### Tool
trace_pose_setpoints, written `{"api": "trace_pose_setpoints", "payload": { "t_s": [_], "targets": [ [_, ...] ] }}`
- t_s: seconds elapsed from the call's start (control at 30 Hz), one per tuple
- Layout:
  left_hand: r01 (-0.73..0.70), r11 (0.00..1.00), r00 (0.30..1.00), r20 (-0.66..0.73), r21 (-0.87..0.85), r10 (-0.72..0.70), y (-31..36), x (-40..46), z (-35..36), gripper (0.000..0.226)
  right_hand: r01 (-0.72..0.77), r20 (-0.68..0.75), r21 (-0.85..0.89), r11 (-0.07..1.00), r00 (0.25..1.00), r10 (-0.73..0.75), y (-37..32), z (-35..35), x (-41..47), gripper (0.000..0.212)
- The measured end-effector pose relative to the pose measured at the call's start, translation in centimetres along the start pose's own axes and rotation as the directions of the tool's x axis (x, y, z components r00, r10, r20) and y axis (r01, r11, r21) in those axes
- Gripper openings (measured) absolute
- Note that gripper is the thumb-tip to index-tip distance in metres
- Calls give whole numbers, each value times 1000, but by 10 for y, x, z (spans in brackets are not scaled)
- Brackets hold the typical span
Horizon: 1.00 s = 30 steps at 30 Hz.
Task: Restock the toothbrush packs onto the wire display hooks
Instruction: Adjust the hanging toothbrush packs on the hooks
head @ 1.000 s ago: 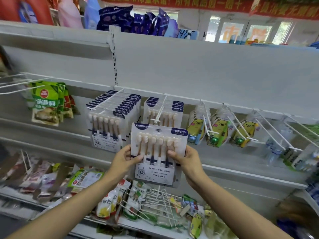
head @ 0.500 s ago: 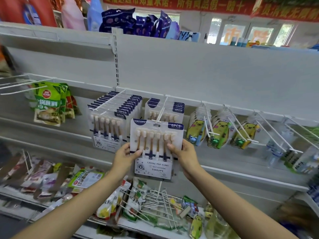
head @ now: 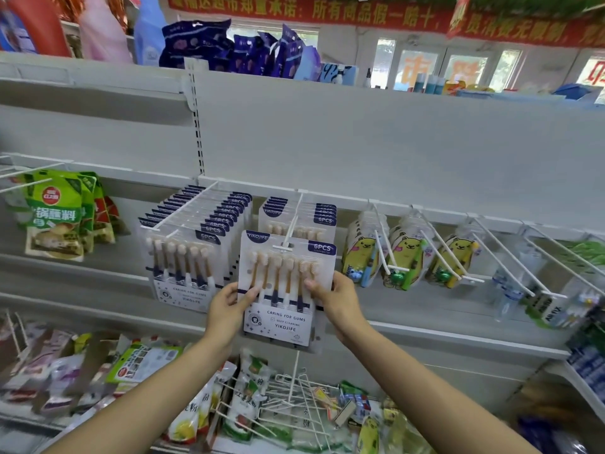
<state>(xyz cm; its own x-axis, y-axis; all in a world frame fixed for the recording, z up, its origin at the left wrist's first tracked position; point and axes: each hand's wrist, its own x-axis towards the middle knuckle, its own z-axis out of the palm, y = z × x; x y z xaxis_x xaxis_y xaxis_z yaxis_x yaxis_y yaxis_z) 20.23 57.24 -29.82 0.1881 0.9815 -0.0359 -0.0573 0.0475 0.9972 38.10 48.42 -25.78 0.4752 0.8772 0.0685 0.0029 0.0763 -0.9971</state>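
Left hand [head: 229, 306] closed on the left edge of a toothbrush pack [head: 284, 290], thumb on the front; right hand [head: 337, 298] closed on its right edge, thumb likewise in front. Pack held upright, label facing out – its top edge sits at the tip of a wire hook [head: 289, 231], the hook's crossbar just over the card's top centre; whether the hole is threaded, cannot tell. Behind it on that hook, a short row of identical packs [head: 324, 216]. Left neighbour hook carries a full row [head: 196, 231]. To the right, bear-printed pouches [head: 406, 253] hang on further hooks along the shelf rail [head: 425, 208].
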Motion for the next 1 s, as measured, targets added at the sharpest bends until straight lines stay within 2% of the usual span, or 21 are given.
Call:
{"api": "trace_pose_setpoints", "payload": {
  "t_s": [0.1, 0.2, 0.27, 0.43, 0.7, 0.83, 0.9, 0.97, 1.0],
  "targets": [
    [23, 999, 1000, 9, 23, -23, -4, 12, 8, 15, -2, -18, -44, 999, 1000, 1, -1, -2, 11, 17],
    [24, 999, 999, 24, 45, -25, -5, 24, 16, 52, -33, -40, -90, 995, 999, 30, -1, -6, 28, 15],
    [36, 999, 999, 23, 40, -37, -5, 34, 23, 60, -44, -57, -135, 990, 998, 37, 0, -9, 40, 14],
    [103, 994, 995, -14, -31, -103, 2, 62, 41, 29, -32, -56, -144, 989, 998, 24, 2, -11, 65, 12],
    [87, 995, 996, -37, 57, -85, 5, 92, 53, 6, -58, -29, -146, 988, 998, 54, 1, -16, 104, 20],
    [74, 991, 997, -38, 112, -70, 8, 96, 56, 21, -88, -10, -157, 984, 996, 87, 4, -19, 114, 21],
    [72, 986, 997, -42, 149, -66, 7, 97, 56, 15, -93, -5, -183, 979, 996, 94, 3, -18, 114, 21],
    [75, 978, 996, -54, 195, -66, 4, 95, 55, 8, -54, 20, -303, 951, 998, 63, 1, -17, 110, 22],
    [78, 977, 996, -57, 200, -67, 2, 92, 54, 21, -15, 52, -413, 911, 998, 40, 0, -18, 107, 22]
  ]
}}
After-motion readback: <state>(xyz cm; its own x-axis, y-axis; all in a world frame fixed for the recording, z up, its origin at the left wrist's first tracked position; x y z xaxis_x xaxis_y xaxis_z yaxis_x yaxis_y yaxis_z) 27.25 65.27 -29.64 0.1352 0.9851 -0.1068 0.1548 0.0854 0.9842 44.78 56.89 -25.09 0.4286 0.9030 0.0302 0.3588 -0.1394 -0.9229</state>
